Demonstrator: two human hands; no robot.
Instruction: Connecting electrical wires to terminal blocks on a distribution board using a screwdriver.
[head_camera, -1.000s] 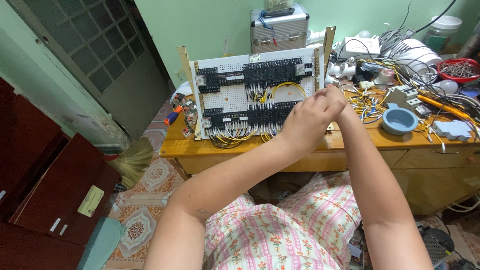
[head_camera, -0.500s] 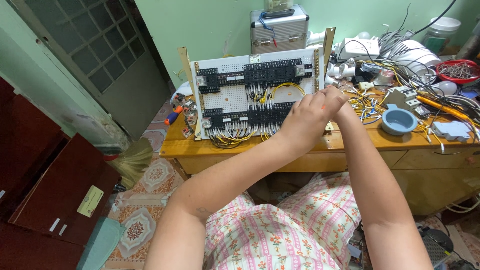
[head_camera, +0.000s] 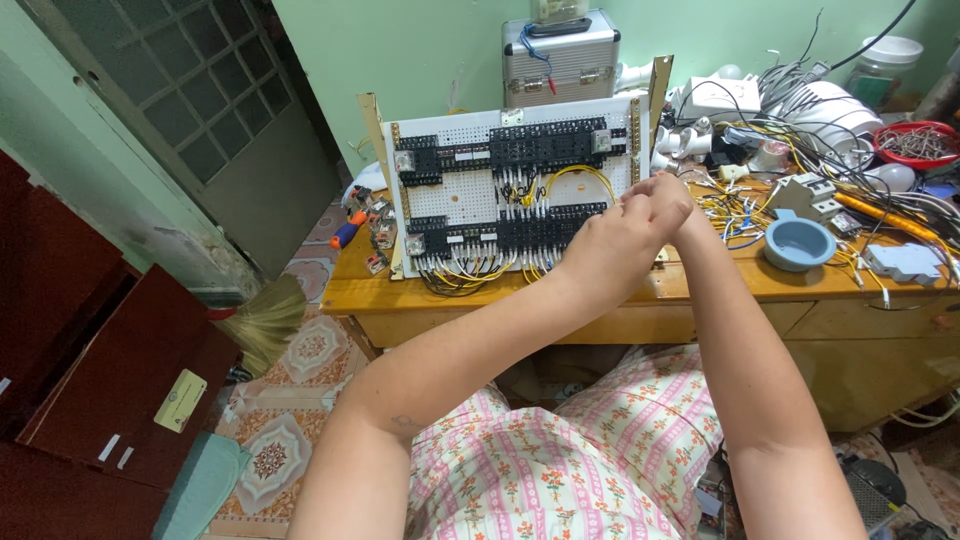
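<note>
At frame centre, the left hand (head_camera: 610, 240) and right hand (head_camera: 668, 200) meet, fingers pinched together before the wiring panel (head_camera: 500, 190); whatever they grasp stays hidden.

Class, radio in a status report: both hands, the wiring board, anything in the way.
Left hand and right hand together at wiring board's right edge, fingers pinched; what they hold can't be seen. Board upright on wooden desk. Loose wires and blue bowl close by.

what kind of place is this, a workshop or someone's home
Likely a home electrical workbench: a wooden desk bears a wired panel and loose wires, with a broom on the tiled floor.
</note>
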